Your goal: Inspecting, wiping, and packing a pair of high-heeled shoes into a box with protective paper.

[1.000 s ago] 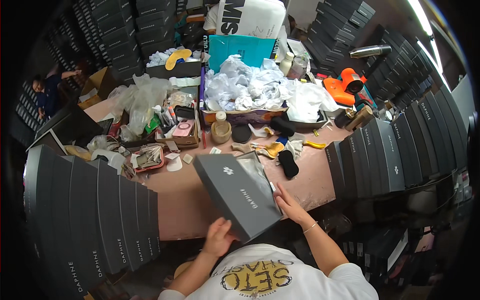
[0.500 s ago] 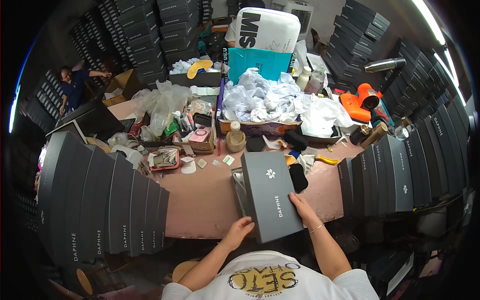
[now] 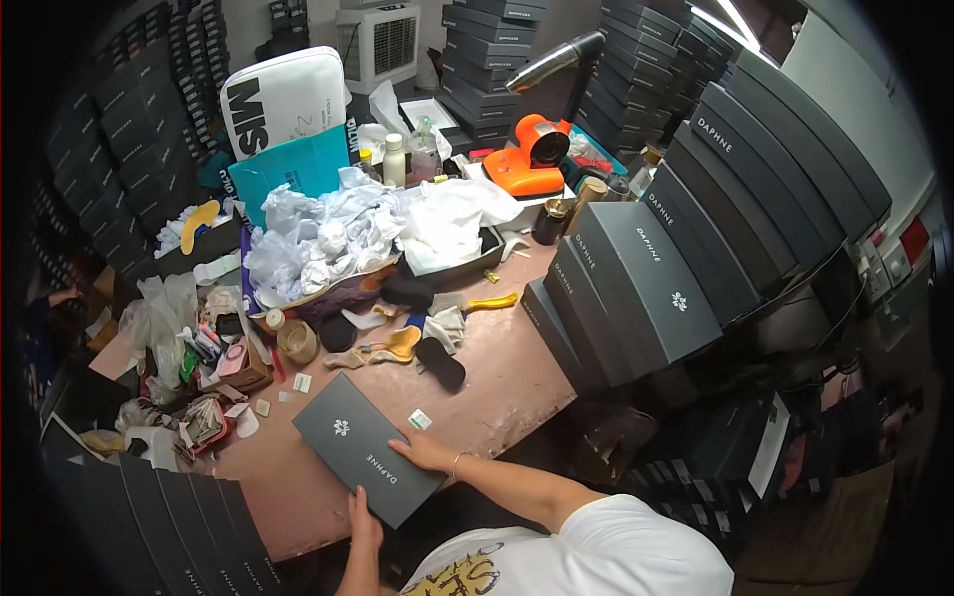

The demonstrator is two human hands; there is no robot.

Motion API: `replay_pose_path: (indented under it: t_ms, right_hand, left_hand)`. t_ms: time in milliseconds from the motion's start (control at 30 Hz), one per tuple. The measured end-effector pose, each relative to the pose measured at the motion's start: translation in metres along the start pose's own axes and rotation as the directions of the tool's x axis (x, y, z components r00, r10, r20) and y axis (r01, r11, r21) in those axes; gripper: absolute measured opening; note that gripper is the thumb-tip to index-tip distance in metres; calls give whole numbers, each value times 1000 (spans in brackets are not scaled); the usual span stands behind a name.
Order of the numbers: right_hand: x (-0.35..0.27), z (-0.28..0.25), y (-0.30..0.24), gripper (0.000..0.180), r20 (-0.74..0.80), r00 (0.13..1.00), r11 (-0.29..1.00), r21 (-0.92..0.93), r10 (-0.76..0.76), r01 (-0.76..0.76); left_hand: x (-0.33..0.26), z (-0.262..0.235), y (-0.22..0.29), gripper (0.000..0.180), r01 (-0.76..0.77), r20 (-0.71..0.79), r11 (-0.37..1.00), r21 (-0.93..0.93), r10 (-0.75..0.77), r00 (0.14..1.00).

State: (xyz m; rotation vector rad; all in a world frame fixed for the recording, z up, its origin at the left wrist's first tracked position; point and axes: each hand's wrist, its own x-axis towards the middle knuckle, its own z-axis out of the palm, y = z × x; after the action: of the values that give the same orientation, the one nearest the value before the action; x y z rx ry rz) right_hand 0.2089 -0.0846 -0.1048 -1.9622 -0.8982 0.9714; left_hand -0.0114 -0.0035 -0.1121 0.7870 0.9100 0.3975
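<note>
Touches the near edge of the grey box [image 3: 363,447] with left hand [image 3: 365,519], most fingers hidden, cannot tell whether pinching. Rests right hand [image 3: 427,453] on its right edge, fingertips slightly apart on top, cannot tell the grip below. Has the box at the near edge of the table [image 3: 507,402], flat top up. Just past it, a tag [image 3: 421,419]; then a black pad [image 3: 440,365] and a jar [image 3: 298,342]. Farther, crumpled paper [image 3: 323,236], an orange device [image 3: 519,169]; at the back, a white cooler [image 3: 378,45]
</note>
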Motion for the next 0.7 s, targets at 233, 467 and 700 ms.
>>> replay_pose_path:
  t_ms: [233, 467, 700]
  right_hand:
    - [-125, -170, -133, 82, -160, 926, 939, -81, -342, 333]
    - [-284, -438, -188, 50, -545, 838, 996, -69, 6, -52]
    - [-253, -306, -204, 39, -264, 857, 896, -85, -442, 436]
  left_hand:
    - [-60, 144, 111, 48, -78, 256, 979, -187, 126, 959]
    - [-96, 284, 157, 69, -554, 874, 832, -38, 297, 385]
    - [-180, 136, 258, 64, -769, 493, -81, 635, 808, 322]
